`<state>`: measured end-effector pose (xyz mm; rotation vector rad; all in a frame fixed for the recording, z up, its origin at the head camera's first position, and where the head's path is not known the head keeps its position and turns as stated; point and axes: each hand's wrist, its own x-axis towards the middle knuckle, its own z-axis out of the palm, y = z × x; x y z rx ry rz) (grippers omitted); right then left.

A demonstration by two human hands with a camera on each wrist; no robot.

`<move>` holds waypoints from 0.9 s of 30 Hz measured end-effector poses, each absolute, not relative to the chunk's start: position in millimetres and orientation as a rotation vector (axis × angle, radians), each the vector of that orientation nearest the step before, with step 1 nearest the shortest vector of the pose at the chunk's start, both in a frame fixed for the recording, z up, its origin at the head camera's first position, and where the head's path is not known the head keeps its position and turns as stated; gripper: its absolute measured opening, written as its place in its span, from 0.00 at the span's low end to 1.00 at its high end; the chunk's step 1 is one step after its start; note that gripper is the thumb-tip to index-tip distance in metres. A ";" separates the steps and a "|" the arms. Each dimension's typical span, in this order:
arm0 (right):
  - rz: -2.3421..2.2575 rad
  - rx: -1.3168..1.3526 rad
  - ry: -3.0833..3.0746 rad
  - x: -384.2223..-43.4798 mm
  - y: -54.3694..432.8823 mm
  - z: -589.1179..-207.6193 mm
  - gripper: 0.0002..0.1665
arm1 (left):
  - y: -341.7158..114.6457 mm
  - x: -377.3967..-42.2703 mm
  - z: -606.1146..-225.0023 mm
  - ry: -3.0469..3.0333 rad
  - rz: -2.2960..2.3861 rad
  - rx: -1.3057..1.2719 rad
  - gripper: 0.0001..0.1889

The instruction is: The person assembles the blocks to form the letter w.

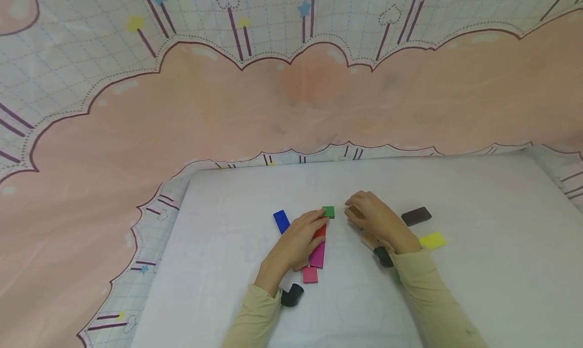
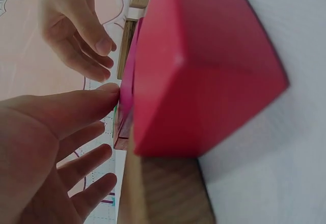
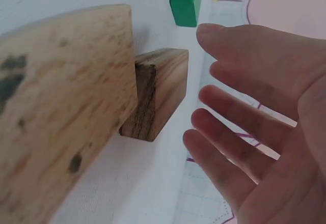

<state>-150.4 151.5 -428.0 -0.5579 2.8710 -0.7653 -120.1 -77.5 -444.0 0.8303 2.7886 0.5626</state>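
Observation:
My left hand [image 1: 296, 239] reaches over a short line of blocks, fingers extended. Under and beside its fingers lie a red block [image 1: 321, 230] and a magenta block [image 1: 318, 257]. A green block [image 1: 329, 213] sits at the far end by the fingertips, a pinkish-red block [image 1: 310, 275] at the near end. In the left wrist view the thumb meets the magenta block's edge. My right hand [image 1: 378, 217] hovers at a brown wooden block [image 1: 355, 212]; its fingers are spread apart from that block in the right wrist view. A paler wooden block [image 3: 66, 96] stands nearer the wrist.
A blue block [image 1: 281, 221] lies left of the left hand. Right of the right hand are a dark brown block [image 1: 416, 216] and a yellow block [image 1: 432, 241], the latter partly behind the wrist. Patterned cloth [image 1: 319, 105] hangs behind the white table [image 1: 218, 226].

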 end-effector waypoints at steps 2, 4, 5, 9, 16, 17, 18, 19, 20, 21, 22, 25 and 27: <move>-0.771 -0.573 2.881 -148.9 153.4 -428.9 0.19 | -77.6 -120.1 -444.9 2.787 0.553 0.845 0.27; -0.783 -0.587 2.890 -147.8 155.2 -430.0 0.18 | -77.7 -119.8 -445.8 2.785 0.543 0.854 0.26; -0.786 -0.591 2.893 -147.1 156.0 -430.5 0.18 | -77.7 -119.6 -446.3 2.782 0.539 0.856 0.26; -0.804 -0.562 2.876 -144.2 158.1 -432.0 0.18 | -78.0 -119.2 -447.3 2.773 0.531 0.853 0.27; -0.876 -0.431 2.807 -141.5 160.8 -433.4 0.21 | -78.6 -119.6 -449.6 2.761 0.566 0.846 0.27; -0.879 -0.422 2.804 -141.7 160.9 -433.6 0.21 | -78.6 -119.6 -449.9 2.758 0.572 0.843 0.27; -0.879 -0.414 2.804 -141.7 160.8 -433.6 0.21 | -78.6 -119.7 -450.2 2.756 0.578 0.841 0.27; -0.880 -0.404 2.805 -141.7 160.8 -433.5 0.22 | -78.6 -119.8 -450.3 2.753 0.585 0.839 0.27; -0.884 -0.392 2.803 -141.6 160.7 -433.4 0.22 | -78.5 -119.8 -450.5 2.751 0.590 0.837 0.27; -0.888 -0.379 2.800 -141.3 160.6 -433.1 0.22 | -78.4 -119.8 -450.4 2.749 0.594 0.835 0.27; -0.893 -0.368 2.796 -141.0 160.5 -433.0 0.22 | -78.4 -119.7 -450.1 2.745 0.598 0.832 0.27; -0.904 -0.334 2.780 -139.9 159.9 -432.5 0.23 | -78.4 -119.3 -449.5 2.738 0.605 0.821 0.27; -0.905 -0.320 2.775 -139.0 159.4 -432.2 0.23 | -78.4 -119.2 -449.3 2.735 0.610 0.817 0.27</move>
